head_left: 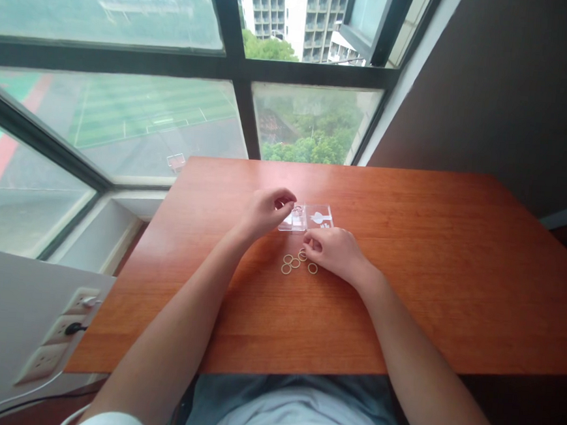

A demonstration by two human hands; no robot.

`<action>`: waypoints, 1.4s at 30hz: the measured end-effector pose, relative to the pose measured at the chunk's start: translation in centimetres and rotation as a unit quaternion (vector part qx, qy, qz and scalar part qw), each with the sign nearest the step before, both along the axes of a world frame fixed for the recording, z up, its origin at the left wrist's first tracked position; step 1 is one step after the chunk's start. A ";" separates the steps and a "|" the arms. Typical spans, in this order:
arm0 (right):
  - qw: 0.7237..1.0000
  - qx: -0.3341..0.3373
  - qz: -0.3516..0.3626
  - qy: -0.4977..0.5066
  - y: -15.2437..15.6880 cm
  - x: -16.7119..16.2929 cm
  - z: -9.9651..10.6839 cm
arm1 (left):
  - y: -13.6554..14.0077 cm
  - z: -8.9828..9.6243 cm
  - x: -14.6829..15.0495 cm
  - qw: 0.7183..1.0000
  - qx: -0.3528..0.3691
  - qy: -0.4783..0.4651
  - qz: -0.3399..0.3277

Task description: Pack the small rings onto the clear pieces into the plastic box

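A small clear plastic box lies on the table with its lid folded open to the right; a white print shows on the lid. Small reddish rings appear to be inside the box. My left hand is over the box's left end, fingers curled together; whatever they may hold is hidden. In front of the lid, my right hand has thumb and fingers pinched, its tips close to a pale yellow ring. Several more such rings lie loose on the wood beside it.
The brown wooden table reaches out to the right, its near edge at my lap. Large windows stand behind and to the left. Wall sockets with plugged-in cables are at the lower left. A grey wall rises at the right.
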State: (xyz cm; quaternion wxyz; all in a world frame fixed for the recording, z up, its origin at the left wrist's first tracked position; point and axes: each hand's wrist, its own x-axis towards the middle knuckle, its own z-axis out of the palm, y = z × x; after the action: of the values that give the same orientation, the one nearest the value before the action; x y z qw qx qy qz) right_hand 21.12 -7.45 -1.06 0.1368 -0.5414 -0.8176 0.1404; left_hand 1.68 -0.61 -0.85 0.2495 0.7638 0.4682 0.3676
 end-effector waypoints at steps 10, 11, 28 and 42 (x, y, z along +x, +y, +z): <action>0.998 -0.023 0.052 -0.006 -0.1 0.4 0.0 | 0.0 0.2 0.0 1.000 -0.003 0.002 -0.007; 0.998 -0.022 0.051 -0.012 -0.1 0.4 0.0 | 0.0 0.2 0.0 1.000 -0.003 0.000 -0.006; 0.999 0.009 0.010 0.041 0.0 0.0 -0.1 | -0.1 0.3 0.1 1.000 -0.008 0.002 -0.014; 0.970 0.135 -0.091 0.182 0.0 0.5 0.2 | -1.5 1.7 0.8 0.974 -0.136 -0.054 -0.176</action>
State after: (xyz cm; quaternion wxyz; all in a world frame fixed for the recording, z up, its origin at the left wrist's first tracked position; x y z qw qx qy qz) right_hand 21.58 -7.41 -0.90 0.3673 -0.5556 -0.7376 0.1113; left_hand 2.51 -2.07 0.81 0.4361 0.7724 0.3583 0.2915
